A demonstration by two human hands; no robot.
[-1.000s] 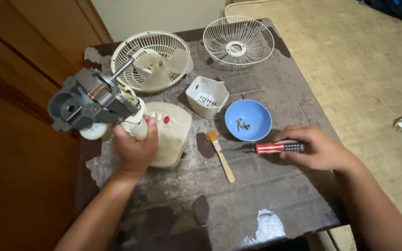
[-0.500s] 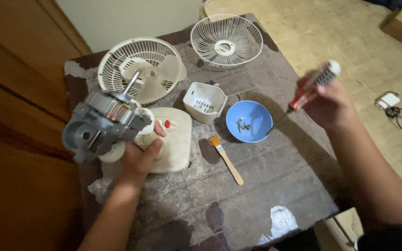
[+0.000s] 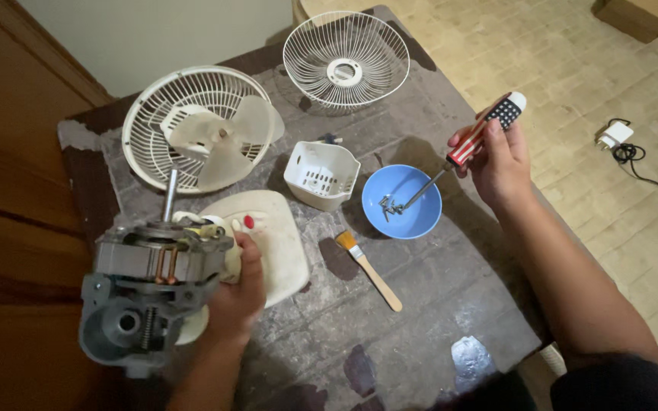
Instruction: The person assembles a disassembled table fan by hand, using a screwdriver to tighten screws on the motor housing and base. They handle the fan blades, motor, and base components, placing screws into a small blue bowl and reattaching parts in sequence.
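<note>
While the left hand (image 3: 239,293) grips the grey metal fan motor (image 3: 150,293) above the cream plastic fan base (image 3: 272,240), the right hand (image 3: 499,164) clasps a striped-handled screwdriver (image 3: 475,141), its tip touching small screws (image 3: 388,205) (a little cluster) inside the round blue bowl (image 3: 401,202). A wooden-handled brush (image 3: 368,270) lies on the worn table (image 3: 420,320), just beside the bowl.

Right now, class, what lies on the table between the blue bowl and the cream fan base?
In the head view, a small paintbrush with a wooden handle lies between the blue bowl and the cream fan base, on the table.
</note>
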